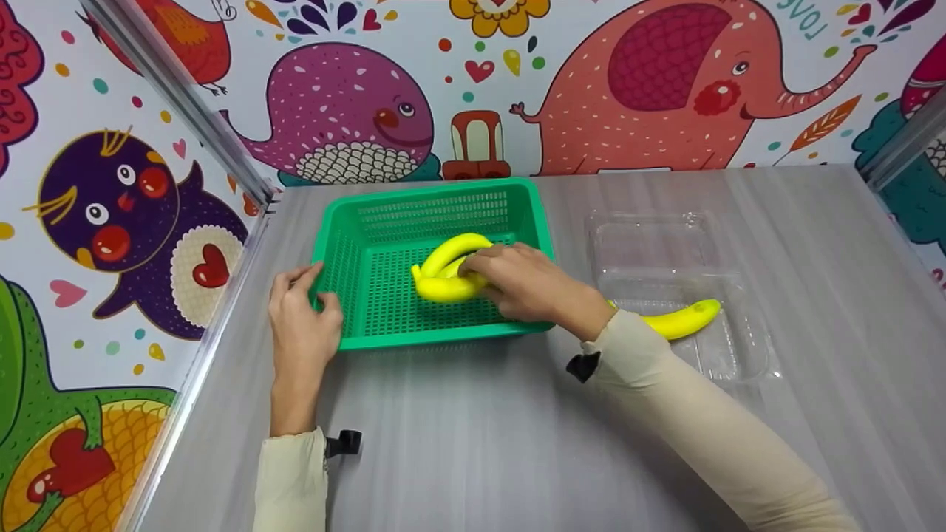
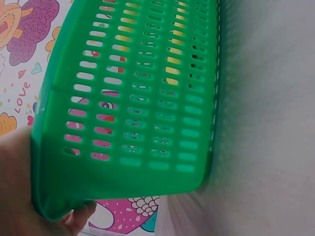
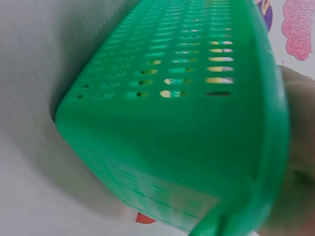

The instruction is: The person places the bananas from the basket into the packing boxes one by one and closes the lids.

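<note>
A green perforated plastic basket [image 1: 436, 341] stands on the table, and its slotted wall [image 2: 133, 118] fills much of the left wrist view. My left hand [image 1: 303, 318] grips the rim at the basket's left side, near the front corner. Over the right part of the basket, my right hand [image 1: 517, 281] holds a bunch of yellow bananas [image 1: 447, 287] at its right end. The bunch's joined stem end points left, inside the basket. In the right wrist view the basket wall hides most of the bananas, and part of my right hand [image 3: 298, 128] shows beyond the rim.
Right of the basket lies an opened clear plastic box [image 1: 754, 332] with its lid [image 1: 654, 244] folded back. Another banana [image 1: 684, 320] lies in it, partly hidden by my right sleeve. Printed panels [image 1: 488, 89] border the table at the back and left.
</note>
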A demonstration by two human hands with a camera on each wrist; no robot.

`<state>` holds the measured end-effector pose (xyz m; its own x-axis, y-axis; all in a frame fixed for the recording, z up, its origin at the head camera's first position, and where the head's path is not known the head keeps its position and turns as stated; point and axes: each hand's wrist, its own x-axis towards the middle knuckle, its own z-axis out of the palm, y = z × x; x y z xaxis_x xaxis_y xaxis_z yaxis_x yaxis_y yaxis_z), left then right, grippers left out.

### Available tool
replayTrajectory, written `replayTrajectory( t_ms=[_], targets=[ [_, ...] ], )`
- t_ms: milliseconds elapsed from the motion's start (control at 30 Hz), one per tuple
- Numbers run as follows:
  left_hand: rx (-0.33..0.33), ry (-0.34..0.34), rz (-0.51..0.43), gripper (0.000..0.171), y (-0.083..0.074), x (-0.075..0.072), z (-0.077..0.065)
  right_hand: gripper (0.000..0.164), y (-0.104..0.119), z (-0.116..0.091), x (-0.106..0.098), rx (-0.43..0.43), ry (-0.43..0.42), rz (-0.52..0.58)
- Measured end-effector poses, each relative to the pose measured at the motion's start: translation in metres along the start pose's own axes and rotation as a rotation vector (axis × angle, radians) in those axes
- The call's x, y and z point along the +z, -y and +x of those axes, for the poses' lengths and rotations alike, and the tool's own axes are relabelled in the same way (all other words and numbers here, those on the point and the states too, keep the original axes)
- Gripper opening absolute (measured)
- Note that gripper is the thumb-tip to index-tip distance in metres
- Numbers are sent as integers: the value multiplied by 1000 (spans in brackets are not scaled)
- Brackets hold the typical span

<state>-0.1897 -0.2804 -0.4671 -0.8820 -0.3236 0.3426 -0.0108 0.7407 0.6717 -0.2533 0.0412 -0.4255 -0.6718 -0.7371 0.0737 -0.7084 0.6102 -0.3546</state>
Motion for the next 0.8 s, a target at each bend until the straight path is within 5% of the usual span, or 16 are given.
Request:
replayTrajectory(
  t_ms=[800],
  targets=[
    [-3,4,3,48,0,0,-1,37,2,-51,-29,-24,-137,-48]
  ],
)
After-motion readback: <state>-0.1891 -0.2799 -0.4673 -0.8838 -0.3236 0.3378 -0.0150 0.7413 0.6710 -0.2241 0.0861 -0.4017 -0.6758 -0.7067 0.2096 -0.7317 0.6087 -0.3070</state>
